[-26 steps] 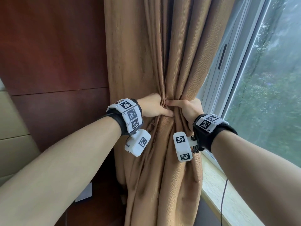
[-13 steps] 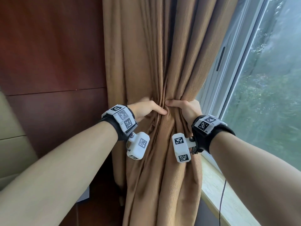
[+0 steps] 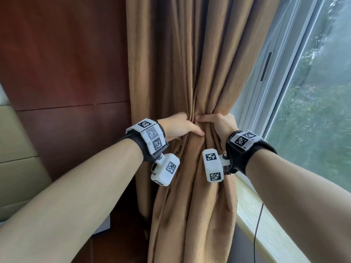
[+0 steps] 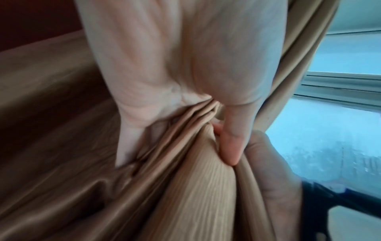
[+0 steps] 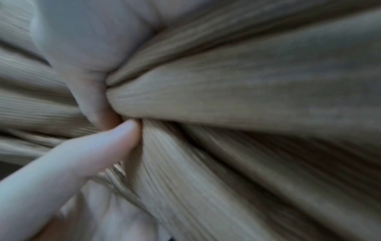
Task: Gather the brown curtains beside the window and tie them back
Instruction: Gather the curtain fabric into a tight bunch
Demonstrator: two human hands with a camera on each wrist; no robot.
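The brown ribbed curtain (image 3: 190, 63) hangs between a dark wood wall and the window, bunched into a narrow waist at mid height. My left hand (image 3: 180, 127) grips that waist from the left, thumb lying across the front folds. My right hand (image 3: 218, 124) grips it from the right, forefinger hooked over the top of the bunch. The thumb and forefinger tips nearly meet. In the left wrist view the left hand (image 4: 185, 101) pinches the curtain (image 4: 195, 195) folds. In the right wrist view the right hand (image 5: 88, 91) presses into blurred curtain (image 5: 247, 97) cloth. No tie-back shows.
A dark red-brown wood panel wall (image 3: 62, 73) stands on the left, with a beige padded panel (image 3: 17, 158) at its lower edge. The window (image 3: 313, 111) fills the right side. Its pale sill (image 3: 269, 230) carries a thin black cable (image 3: 258, 224).
My left hand has slid back right onto the bunch and its thumb now lies across the folds. Both hands sit slightly lower and closer together than half a second ago.
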